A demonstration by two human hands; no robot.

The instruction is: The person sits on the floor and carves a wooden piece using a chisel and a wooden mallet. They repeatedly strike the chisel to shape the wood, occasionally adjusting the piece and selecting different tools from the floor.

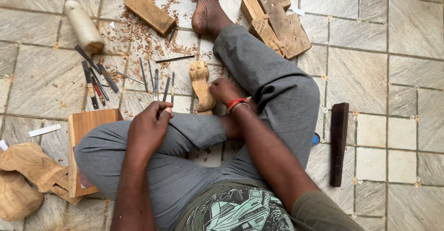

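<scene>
Right hand (225, 91): fingers curled against the near part of the pale carved wooden leg with a paw-shaped far end (201, 84), holding it propped on the tiled floor (360, 73) just beside the bent knee. A red band sits on that wrist.

Left hand (149, 130): fingers pressed together and curled; whether they pinch a slim tool cannot be told, since the fingertips hide it. The hand rests on the grey trouser leg, apart from the carving.

State of the carving, as judged: paw toes are already cut in and the shaft is roughly shaped; the surface looks unsanded, so detailing and finishing appear left to do.

Outward, far-left: a row of thin metal chisels and gouges (157, 80) lying on the tiles, near the carving. Wood shavings (138, 34) spread beyond them, evidence of much cutting done. A pale cylindrical wooden mallet (84, 26) lies further left; a plain rectangular wood block (149, 12) lies beside the shavings.

Far-right of the foot: several partly carved wooden blocks (277, 20).

Near-left: a flat wooden board (88, 124) under the leg, and rough carved pieces (27, 171).

Right: a dark wooden bar (338, 143), well apart.
</scene>
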